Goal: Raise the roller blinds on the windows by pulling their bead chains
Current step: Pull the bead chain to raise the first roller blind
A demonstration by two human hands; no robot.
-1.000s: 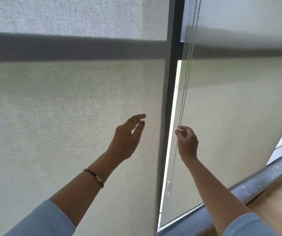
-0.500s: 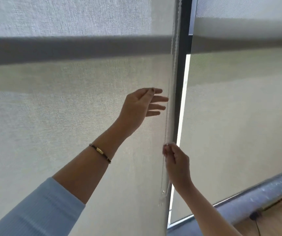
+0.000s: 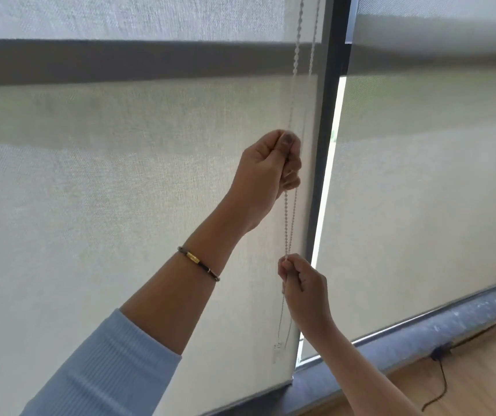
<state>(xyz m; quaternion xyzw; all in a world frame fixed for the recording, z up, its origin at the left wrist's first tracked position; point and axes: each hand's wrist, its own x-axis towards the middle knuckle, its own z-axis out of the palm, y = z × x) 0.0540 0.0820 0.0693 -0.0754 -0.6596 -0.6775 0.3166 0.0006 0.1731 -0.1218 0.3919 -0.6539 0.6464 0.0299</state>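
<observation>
A white bead chain (image 3: 289, 217) hangs as a two-strand loop along the right edge of the left roller blind (image 3: 105, 190), which reaches down to the sill. My left hand (image 3: 266, 172) grips the chain high up, fingers curled round it. My right hand (image 3: 303, 283) pinches the same chain lower down. The loop's bottom connector (image 3: 278, 346) dangles below my right hand. A second blind (image 3: 435, 190) covers the window to the right and is also lowered.
A dark vertical window frame (image 3: 327, 115) separates the two blinds, with a bright gap beside it. A grey sill (image 3: 420, 331) runs along the bottom right. A black cable (image 3: 441, 382) lies on the wooden floor (image 3: 465, 385).
My left hand rose from open and free to closing round the chain above my right hand. My right hand kept its pinch and carried the chain leftward, in front of the left blind.
</observation>
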